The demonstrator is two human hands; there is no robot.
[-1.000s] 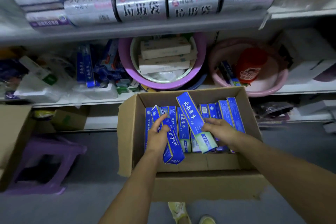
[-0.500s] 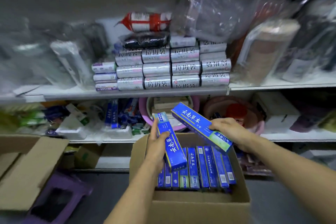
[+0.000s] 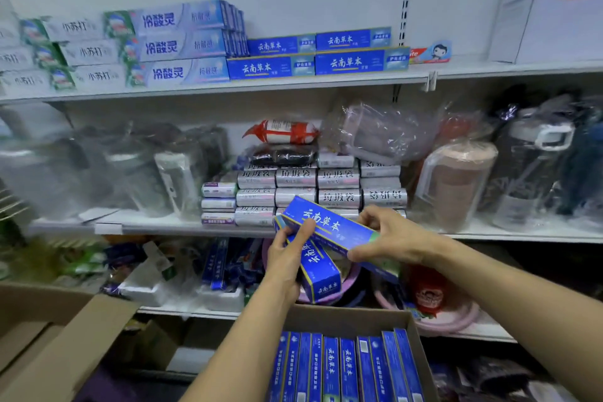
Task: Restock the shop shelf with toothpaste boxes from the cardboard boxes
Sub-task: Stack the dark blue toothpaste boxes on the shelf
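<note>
**shelfnoob:** ok so what's each of the hands doing here?

**aisle9:** left hand (image 3: 288,259) is wrapped round a blue toothpaste box (image 3: 321,274), held tilted with its near end pointing down toward the camera. right hand (image 3: 393,240) pinches a second toothpaste box (image 3: 329,227) by its green end, thumb underneath and fingers over the top. that one lies across the first. they look like they touch where they cross, but it's blurry there so I can't swear to it.

**shelfnoob:** and the rest of the stock?

**aisle9:** both held boxes are up in front of the middle shelf (image 3: 163,226), right before the stacked bin bag rolls (image 3: 295,188). the open cardboard box (image 3: 368,316) sits below the arms, with a row of the same blue boxes (image 3: 331,365) standing on end inside. on the top shelf (image 3: 261,85), four matching blue ones (image 3: 318,57) are stacked two high, just right of the white toothpaste boxes (image 3: 176,46). another cardboard box (image 3: 65,336) is low down on the left.
</note>
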